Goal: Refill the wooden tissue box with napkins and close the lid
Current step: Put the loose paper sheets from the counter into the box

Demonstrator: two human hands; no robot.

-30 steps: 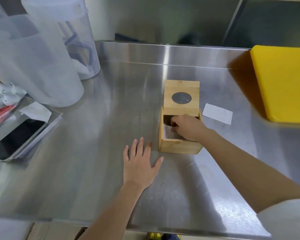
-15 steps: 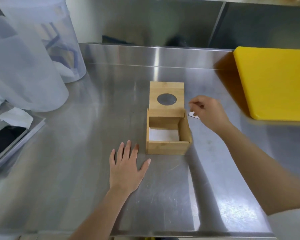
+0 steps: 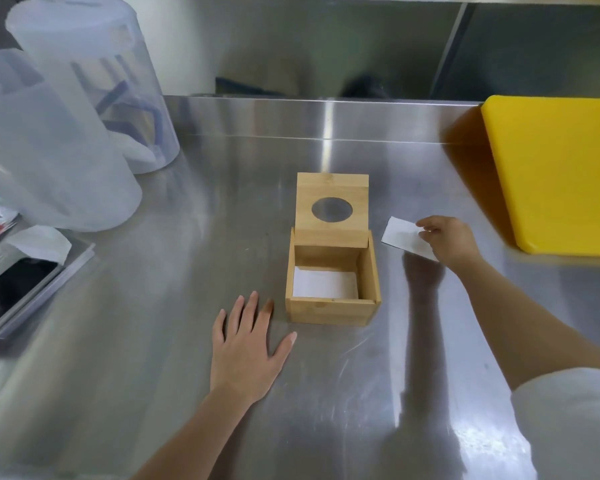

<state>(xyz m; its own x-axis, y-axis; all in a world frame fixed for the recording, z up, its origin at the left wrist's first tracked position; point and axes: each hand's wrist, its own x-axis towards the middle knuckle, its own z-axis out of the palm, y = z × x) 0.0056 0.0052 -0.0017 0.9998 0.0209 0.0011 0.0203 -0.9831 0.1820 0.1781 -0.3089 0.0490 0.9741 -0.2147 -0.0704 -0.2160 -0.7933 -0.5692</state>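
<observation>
A wooden tissue box stands in the middle of the steel counter. Its lid, with a round hole, is tilted up and back. A white napkin lies flat on the box's floor. To the right of the box, my right hand pinches a second white napkin at its right end, with the napkin low over the counter. My left hand rests flat on the counter just left of the box's front corner, fingers spread, holding nothing.
A yellow cutting board lies at the right. Two large translucent plastic containers stand at the back left. A metal tray with a crumpled paper sits at the left edge. A steel backsplash runs along the rear.
My right hand came out of the box, leaving a napkin inside, moved right and took hold of the napkin lying beside the box. My left hand stayed flat.
</observation>
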